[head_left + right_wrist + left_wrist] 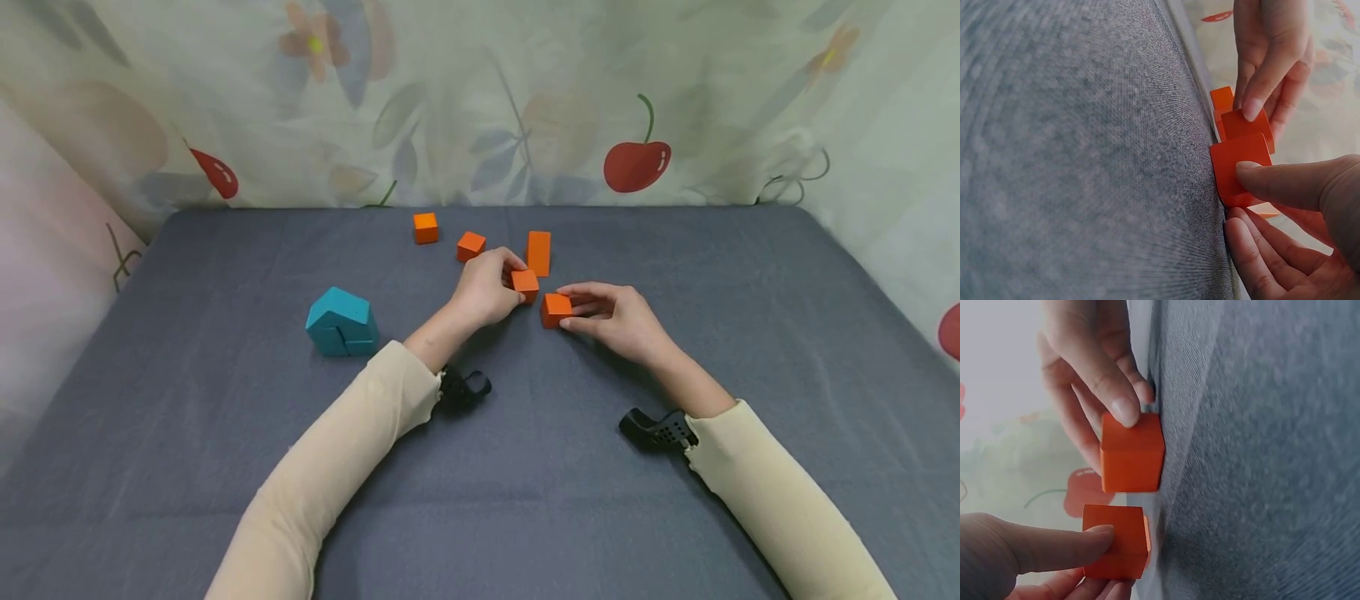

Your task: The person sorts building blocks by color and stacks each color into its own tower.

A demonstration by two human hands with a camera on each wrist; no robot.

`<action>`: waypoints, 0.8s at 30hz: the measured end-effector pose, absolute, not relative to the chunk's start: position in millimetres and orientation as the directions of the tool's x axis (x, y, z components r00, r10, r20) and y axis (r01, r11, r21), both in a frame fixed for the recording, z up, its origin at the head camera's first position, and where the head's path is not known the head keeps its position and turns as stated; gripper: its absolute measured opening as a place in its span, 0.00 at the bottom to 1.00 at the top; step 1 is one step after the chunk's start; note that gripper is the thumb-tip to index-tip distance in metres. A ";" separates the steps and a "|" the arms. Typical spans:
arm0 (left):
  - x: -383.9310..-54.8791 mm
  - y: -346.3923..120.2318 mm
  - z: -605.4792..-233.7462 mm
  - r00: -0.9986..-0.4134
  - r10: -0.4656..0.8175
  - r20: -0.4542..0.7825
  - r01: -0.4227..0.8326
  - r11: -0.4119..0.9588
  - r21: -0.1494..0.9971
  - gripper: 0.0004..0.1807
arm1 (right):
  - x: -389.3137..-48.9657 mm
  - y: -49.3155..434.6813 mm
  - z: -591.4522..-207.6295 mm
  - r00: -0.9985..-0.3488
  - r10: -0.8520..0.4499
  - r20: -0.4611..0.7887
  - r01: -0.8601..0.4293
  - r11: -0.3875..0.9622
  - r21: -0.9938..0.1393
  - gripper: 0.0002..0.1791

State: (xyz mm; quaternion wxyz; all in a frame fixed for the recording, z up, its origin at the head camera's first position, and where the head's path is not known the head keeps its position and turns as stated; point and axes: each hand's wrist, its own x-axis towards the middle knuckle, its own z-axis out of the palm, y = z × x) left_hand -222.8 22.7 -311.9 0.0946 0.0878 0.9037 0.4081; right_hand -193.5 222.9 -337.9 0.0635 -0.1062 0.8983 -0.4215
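In the head view my left hand [486, 287] pinches an orange cube [525, 285] between thumb and fingers. Just right of it and nearer to me, a second orange cube [557, 311] is pinched by my right hand [618, 321]. The left wrist view shows a narrow gap between the left hand's cube [1115, 540] and the right hand's cube [1132, 453]. That right cube [1241, 169] touches the cloth in the right wrist view, where my right thumb lies on its face. Behind both hands lies an orange rectangular block [538, 253].
Two more orange cubes stand farther back, one [425, 228] near the table's far edge and one [471, 245] close behind my left hand. A teal house-shaped stack [342, 322] stands to the left on the grey cloth [517, 500]. A patterned curtain [465, 100] hangs behind.
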 end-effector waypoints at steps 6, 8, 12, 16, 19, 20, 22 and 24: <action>-217.8 23.7 -309.0 -0.960 0.259 -0.110 0.096 0.668 0.738 0.19 | -194.2 223.7 -337.4 -0.969 -0.245 -0.021 -0.141 0.623 -0.769 0.23; -216.7 23.8 -308.6 -0.956 0.265 -0.121 0.089 0.661 0.745 0.19 | -194.2 223.8 -337.1 -0.969 -0.245 -0.021 -0.141 0.623 -0.769 0.23; -215.1 23.8 -309.0 -0.950 0.282 -0.136 0.084 0.646 0.758 0.18 | -193.9 223.3 -336.3 -0.970 -0.242 -0.028 -0.134 0.625 -0.769 0.23; -213.7 23.8 -310.6 -0.945 0.302 -0.127 0.106 0.648 0.754 0.19 | -193.5 222.8 -335.2 -0.971 -0.238 -0.034 -0.125 0.621 -0.773 0.24; -213.1 23.7 -312.3 -0.941 0.315 -0.124 0.120 0.653 0.748 0.19 | -193.1 222.8 -334.7 -0.971 -0.238 -0.035 -0.123 0.618 -0.777 0.24; -212.9 23.8 -312.6 -0.940 0.317 -0.126 0.120 0.654 0.747 0.19 | -193.0 222.8 -334.6 -0.971 -0.238 -0.036 -0.124 0.619 -0.775 0.24; -212.6 23.9 -313.3 -0.937 0.325 -0.130 0.123 0.654 0.746 0.19 | -193.0 222.9 -334.9 -0.970 -0.241 -0.033 -0.127 0.618 -0.776 0.24; -212.1 24.1 -313.9 -0.934 0.332 -0.133 0.127 0.656 0.744 0.19 | -193.1 222.8 -335.2 -0.969 -0.245 -0.031 -0.132 0.619 -0.775 0.24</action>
